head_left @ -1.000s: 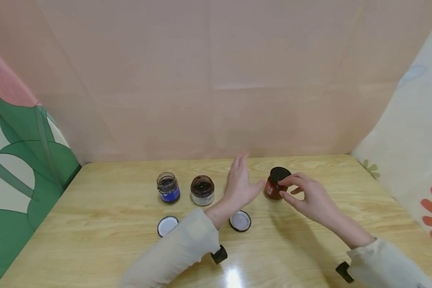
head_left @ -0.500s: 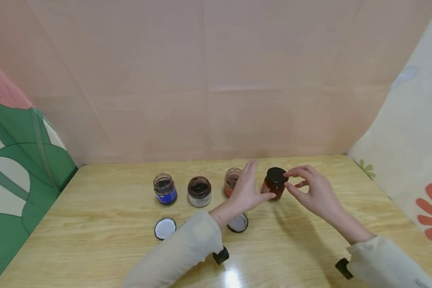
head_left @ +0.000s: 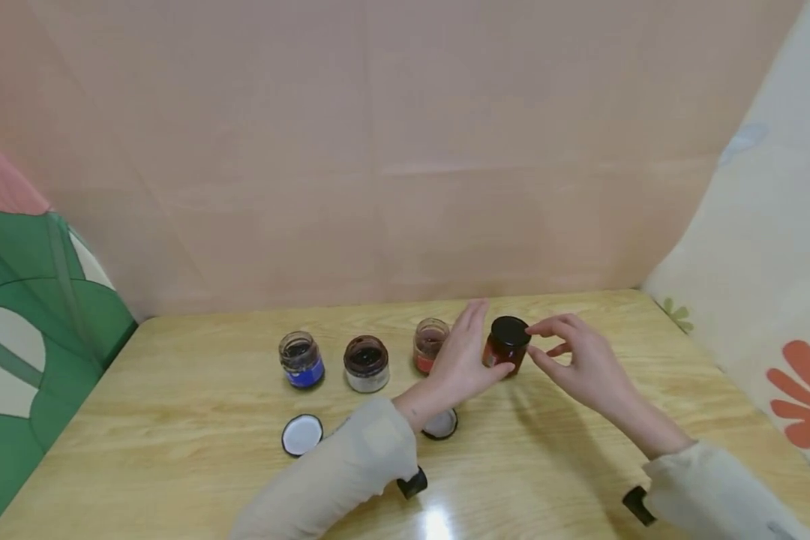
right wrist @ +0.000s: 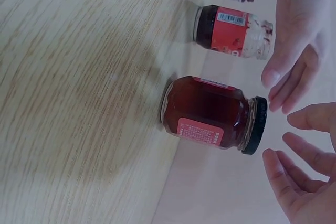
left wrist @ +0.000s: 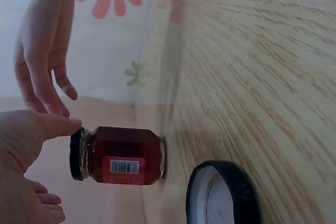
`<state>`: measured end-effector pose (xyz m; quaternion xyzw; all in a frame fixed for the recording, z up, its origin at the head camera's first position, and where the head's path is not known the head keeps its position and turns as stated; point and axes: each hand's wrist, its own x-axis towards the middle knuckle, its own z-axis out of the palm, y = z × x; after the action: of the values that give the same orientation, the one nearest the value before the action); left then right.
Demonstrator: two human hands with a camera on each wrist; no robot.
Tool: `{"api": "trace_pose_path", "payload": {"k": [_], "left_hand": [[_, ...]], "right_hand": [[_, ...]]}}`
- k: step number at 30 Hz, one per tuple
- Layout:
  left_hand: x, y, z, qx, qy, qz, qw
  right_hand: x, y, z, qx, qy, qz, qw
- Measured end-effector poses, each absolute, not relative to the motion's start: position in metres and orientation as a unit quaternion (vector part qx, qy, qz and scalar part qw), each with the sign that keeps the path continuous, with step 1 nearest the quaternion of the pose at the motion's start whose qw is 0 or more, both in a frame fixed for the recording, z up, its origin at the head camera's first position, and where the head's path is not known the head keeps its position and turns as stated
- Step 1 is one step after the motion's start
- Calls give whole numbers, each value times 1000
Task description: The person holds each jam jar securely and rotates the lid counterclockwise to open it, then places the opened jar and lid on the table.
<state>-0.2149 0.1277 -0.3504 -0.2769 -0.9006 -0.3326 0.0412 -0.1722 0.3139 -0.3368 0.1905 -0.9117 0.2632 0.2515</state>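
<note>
A jar of dark red preserve with a black lid stands upright on the table between my two hands. My left hand is on its left side, fingers extended and thumb right at the lid's edge in the left wrist view. On the other side, my right hand has its fingers bent and spread, with fingertips just off the lid in the right wrist view. Beside my left hand stands an open jar with a red label, partly hidden by it in the head view.
Further left are two more open jars, one with a white label and one with a blue label. Two removed lids lie inside up: a left one and another lid partly behind my left wrist. A cloth backdrop rises behind the table.
My left hand has moved right to the lidded jar, uncovering part of the red-labelled jar. My right hand has drawn slightly off the lidded jar's side. The head view has shifted a little.
</note>
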Motion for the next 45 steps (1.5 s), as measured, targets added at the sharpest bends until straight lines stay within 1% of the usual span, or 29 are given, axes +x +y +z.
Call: {"api": "trace_pose_path", "payload": {"k": [8, 14, 17, 22, 29, 39, 41, 45], "left_hand": [[-219, 127, -361, -252, -901, -352, 2], [-226, 138, -379, -198, -880, -428, -52], [-228, 142, -387, -175, -877, -443, -64], [-232, 144, -393, -161, -874, -455, -51], [-235, 147, -396, -170, -877, -449, -23], [-235, 156, -398, -176, -886, -428, -23], [-235, 157, -397, -177, -887, -427, -26], [-233, 157, -399, -183, -885, -426, -40]], "right_hand": [[-176, 306, -340, 189, -912, 275, 239], [-178, 305, -341, 162, -925, 279, 203], [-179, 303, -342, 147, -928, 286, 188], [-181, 300, -342, 134, -930, 296, 175], [-181, 300, -345, 138, -932, 293, 165], [-182, 301, -346, 138, -928, 304, 168], [-183, 301, -345, 133, -928, 307, 161], [-183, 299, -343, 114, -934, 313, 129]]}}
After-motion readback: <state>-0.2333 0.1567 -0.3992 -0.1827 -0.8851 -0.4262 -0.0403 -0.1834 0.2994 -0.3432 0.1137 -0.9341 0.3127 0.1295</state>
